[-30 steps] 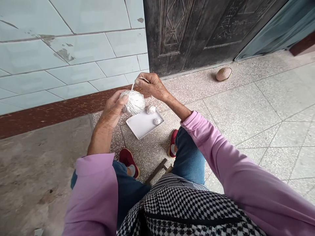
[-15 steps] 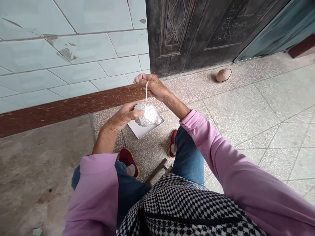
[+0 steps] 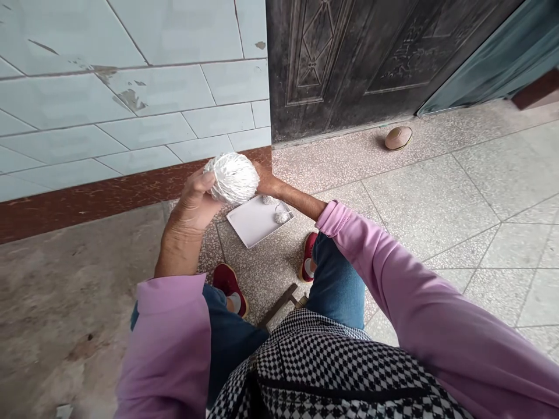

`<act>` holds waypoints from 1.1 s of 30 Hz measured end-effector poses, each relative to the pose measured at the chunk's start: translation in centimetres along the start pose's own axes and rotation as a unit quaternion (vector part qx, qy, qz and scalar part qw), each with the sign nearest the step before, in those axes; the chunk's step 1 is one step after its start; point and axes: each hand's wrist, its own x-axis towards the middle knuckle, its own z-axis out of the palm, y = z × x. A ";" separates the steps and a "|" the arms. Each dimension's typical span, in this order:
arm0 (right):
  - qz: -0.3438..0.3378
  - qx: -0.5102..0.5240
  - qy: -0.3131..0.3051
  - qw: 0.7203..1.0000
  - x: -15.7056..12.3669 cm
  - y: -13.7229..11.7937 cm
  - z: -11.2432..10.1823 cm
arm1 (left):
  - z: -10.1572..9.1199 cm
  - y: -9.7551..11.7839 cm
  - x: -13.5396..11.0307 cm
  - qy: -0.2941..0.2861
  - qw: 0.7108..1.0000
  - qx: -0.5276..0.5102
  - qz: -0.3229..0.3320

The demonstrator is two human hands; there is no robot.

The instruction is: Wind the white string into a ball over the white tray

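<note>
My left hand (image 3: 192, 203) grips a ball of white yarn (image 3: 233, 179) from its left side, with the thumb laid on the front. The ball is wound thick and held up above the floor. Behind its right edge is my right hand (image 3: 265, 179); the ball hides its fingers, so I cannot see whether they pinch the strand. Below the hands, a shallow white tray (image 3: 248, 227) lies on the floor. Two small white balls, one a yarn ball (image 3: 282, 217) near the right corner, sit in it.
A tiled wall (image 3: 144, 116) and a dark carved door (image 3: 332, 64) stand in front. By the door's foot lies a rounded pinkish-brown object (image 3: 398, 138). My red shoes (image 3: 227, 285) are on either side below the tray, with part of a wooden stool (image 3: 279, 305) between my legs.
The yarn ball has been raised and turned in my left hand, moving up and left. My right hand, earlier pulling a strand up above the ball, has come down behind it.
</note>
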 end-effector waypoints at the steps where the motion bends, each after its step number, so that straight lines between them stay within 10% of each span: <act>1: -0.008 -0.020 -0.005 1.000 0.1 0.0 0.2 | 0.0 0.1 0.0 0.016 1.000 -0.007 0.009; 11: -0.044 -0.141 -0.064 0.987 -3.9 -3.5 3.0 | -2.4 -0.2 1.8 0.158 0.983 0.011 0.089; 18: -0.087 -0.099 -0.069 0.989 -4.6 -5.6 1.8 | -5.4 -2.5 4.3 0.274 0.929 0.243 0.058; 33: -0.043 -0.052 0.088 0.994 -3.5 -8.4 -3.7 | -0.5 -1.4 1.2 0.038 0.988 0.143 -0.041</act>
